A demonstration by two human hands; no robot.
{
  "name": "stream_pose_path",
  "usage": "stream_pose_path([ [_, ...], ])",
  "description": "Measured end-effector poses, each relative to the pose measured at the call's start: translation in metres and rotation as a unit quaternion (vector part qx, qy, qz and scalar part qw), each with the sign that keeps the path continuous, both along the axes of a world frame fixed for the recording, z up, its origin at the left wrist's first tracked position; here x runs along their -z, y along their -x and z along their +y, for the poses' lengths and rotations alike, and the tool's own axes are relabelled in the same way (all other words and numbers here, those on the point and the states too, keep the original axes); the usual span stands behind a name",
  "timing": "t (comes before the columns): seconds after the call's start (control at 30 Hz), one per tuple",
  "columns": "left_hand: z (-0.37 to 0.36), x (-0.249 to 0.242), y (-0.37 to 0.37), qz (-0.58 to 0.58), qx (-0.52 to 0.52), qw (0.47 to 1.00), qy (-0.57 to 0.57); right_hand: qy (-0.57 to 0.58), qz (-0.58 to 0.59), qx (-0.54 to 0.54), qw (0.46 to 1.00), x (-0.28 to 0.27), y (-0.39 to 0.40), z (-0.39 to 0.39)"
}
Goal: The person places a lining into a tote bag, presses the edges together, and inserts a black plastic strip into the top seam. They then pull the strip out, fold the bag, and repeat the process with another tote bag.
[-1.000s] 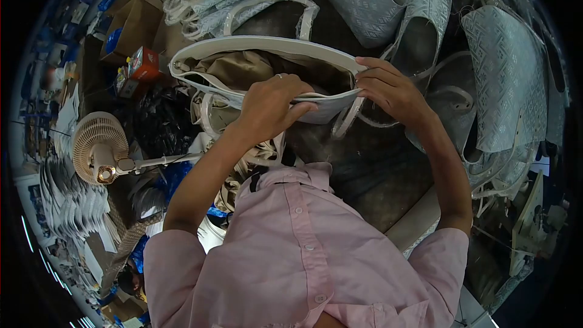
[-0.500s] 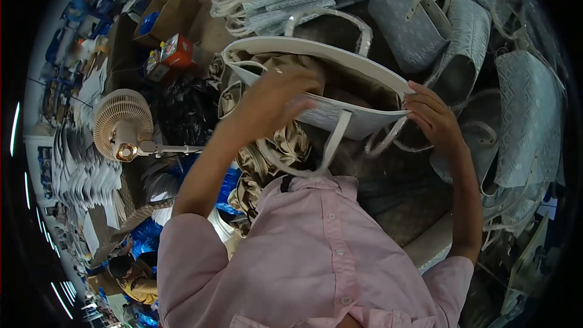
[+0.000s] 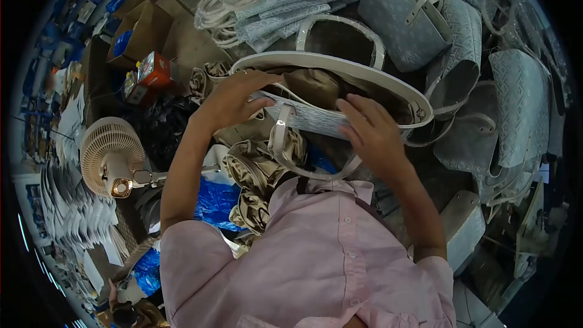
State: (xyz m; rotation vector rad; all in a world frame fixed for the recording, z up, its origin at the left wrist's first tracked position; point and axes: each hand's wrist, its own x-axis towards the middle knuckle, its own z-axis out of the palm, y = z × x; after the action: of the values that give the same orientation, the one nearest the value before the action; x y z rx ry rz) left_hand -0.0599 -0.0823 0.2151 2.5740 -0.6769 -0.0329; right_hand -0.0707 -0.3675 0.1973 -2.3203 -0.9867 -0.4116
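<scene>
A pale grey patterned tote bag lies in front of me with its mouth open, showing a brown lining. My left hand grips its left end, fingers over the rim and thumb on the near side. Along the near rim, right of the middle, my right hand holds the edge, fingers over the opening and thumb against the outer wall. One wrapped handle stands up behind the bag; the other handle hangs toward my shirt. The fingertips of my left hand are partly hidden.
Stacked flat bag pieces with wrapped handles lie behind. Several similar bags crowd the right. Brown fabric linings and blue plastic sit near my left arm. A fan, an orange box and a carton stand left.
My right hand has gone from the bag's right end to its near rim. My left hand has moved left, out of the opening, to the left end. The view has shifted slightly.
</scene>
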Motion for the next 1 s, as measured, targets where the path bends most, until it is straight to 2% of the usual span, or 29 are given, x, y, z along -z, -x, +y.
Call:
stream_pose_path([
  [0.23,0.014,0.003,-0.031,0.062,0.083,0.995,0.009,0.03,-0.054,0.005,0.998,0.017,-0.006,0.025],
  [0.3,0.009,-0.006,-0.04,0.176,0.119,0.974,-0.074,0.024,-0.062,0.004,0.998,0.02,-0.006,0.024],
  [0.43,0.017,0.006,-0.051,0.171,0.178,0.968,-0.048,0.019,-0.083,0.003,0.996,0.016,-0.007,0.027],
  [0.5,0.02,0.008,-0.049,0.083,0.224,0.971,-0.001,0.015,-0.08,0.008,0.997,0.015,-0.008,0.026],
  [0.73,0.023,0.015,-0.042,0.075,0.208,0.975,-0.022,0.025,-0.031,0.037,0.999,0.015,-0.006,0.024],
  [0.9,0.023,0.012,-0.038,0.063,0.181,0.981,-0.032,0.021,-0.064,0.025,0.997,0.021,-0.008,0.023],
  [1.0,0.025,0.015,-0.038,0.058,0.21,0.976,-0.021,0.028,-0.062,0.019,0.997,0.019,-0.009,0.022],
])
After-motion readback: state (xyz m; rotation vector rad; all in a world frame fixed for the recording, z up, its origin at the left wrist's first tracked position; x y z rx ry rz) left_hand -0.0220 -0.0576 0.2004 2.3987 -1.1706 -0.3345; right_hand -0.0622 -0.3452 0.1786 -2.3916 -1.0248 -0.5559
